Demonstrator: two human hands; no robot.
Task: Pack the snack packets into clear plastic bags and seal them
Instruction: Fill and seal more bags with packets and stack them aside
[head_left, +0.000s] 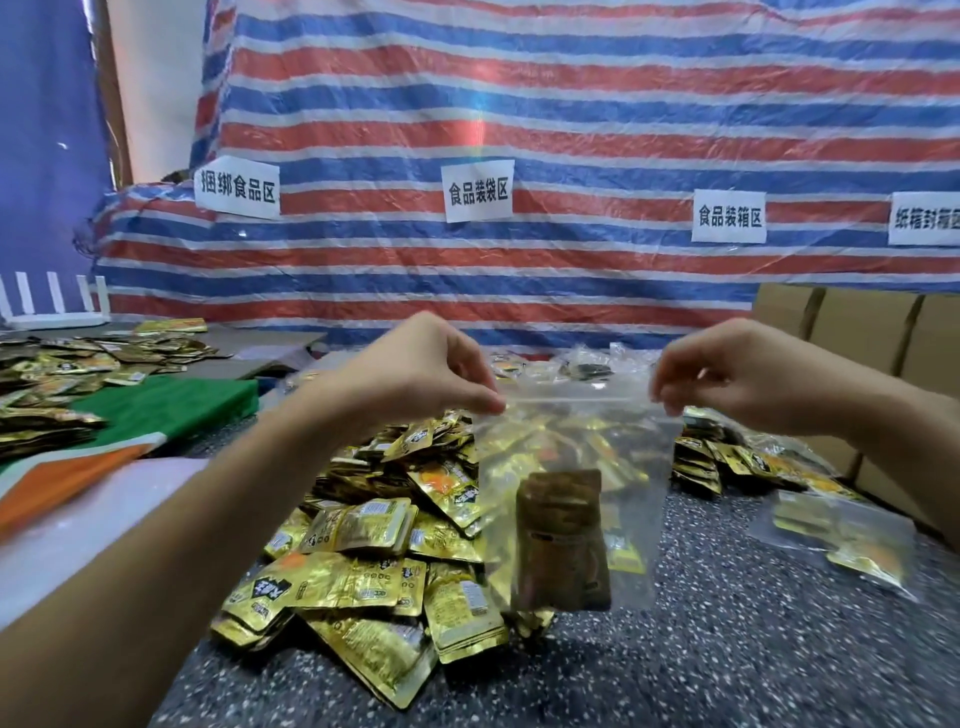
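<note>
A clear plastic bag (639, 467) hangs in the air at the centre, above the speckled table. My left hand (415, 369) pinches its top left corner and my right hand (748, 374) pinches its top right corner. A stack of brown and gold snack packets (563, 540) sits upright in the bottom of the bag. Below and to the left lies a large heap of loose gold snack packets (374, 561).
Filled clear bags (841, 530) lie at the right, with more gold packets (701, 457) behind them. Cardboard boxes (857, 322) stand at the far right. Another packet pile (62, 364) covers the left, beside a green cloth (166, 405). A striped tarp (571, 156) with paper signs hangs behind.
</note>
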